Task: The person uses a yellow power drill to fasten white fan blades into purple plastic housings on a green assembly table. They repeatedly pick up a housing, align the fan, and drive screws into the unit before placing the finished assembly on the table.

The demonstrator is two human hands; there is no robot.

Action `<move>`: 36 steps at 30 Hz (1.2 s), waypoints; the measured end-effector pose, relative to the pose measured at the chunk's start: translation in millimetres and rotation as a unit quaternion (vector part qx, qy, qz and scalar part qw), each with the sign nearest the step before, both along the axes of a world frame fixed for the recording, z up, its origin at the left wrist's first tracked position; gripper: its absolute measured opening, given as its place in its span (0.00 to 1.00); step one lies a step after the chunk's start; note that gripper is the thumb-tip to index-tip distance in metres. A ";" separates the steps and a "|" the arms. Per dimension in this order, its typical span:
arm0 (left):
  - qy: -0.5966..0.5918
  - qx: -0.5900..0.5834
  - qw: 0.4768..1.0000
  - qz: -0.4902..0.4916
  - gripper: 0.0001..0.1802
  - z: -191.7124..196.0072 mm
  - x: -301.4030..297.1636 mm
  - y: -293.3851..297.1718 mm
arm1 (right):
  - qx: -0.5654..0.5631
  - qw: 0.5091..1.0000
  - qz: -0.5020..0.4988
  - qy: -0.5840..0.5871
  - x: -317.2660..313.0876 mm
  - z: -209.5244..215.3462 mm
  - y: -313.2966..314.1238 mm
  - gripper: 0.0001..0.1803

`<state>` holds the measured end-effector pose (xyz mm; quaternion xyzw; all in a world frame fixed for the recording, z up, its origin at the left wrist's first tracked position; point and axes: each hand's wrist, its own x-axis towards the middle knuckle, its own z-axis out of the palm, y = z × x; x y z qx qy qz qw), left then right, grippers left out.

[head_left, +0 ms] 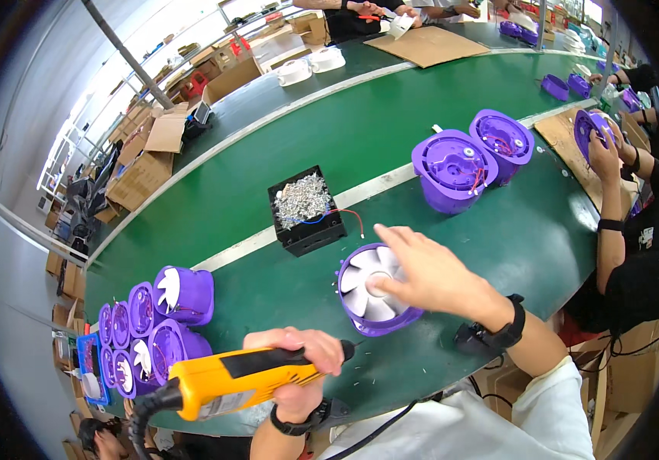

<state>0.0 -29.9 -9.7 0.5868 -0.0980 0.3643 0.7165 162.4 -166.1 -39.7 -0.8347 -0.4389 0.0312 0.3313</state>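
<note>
Green workbench (525, 238), slanting grey post (126, 55), pale wall (26, 284); perhaps windows (164, 27) (glaring white) behind.

Fan (356, 277) in housing (379, 327) at frame centre on worktop (264, 284), small parts (303, 199) in box (310, 241) above left, paired housings (452, 195) upper right, grouped housings (191, 341) left, power driver (218, 379) lower left.

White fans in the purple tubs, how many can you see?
4. One white fan is under the right hand. Three more are in the left group of purple tubs: the top fan, the middle fan and the lower-left fan. Others may be hidden.
</note>
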 end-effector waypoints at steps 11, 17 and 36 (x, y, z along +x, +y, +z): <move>-0.009 0.022 0.999 0.025 0.31 2.1 5.3 20.4 | -0.184 0.948 0.012 0.261 43.0 -8.6 2.6 0.35; 0.005 -0.029 0.999 0.024 0.31 -5.2 1.7 17.0 | -0.244 0.936 0.032 0.250 50.7 -21.0 13.7 0.35; -0.019 -0.080 0.993 0.083 0.31 -51.7 8.0 27.6 | -0.136 0.882 -0.045 0.450 23.7 -12.9 11.5 0.48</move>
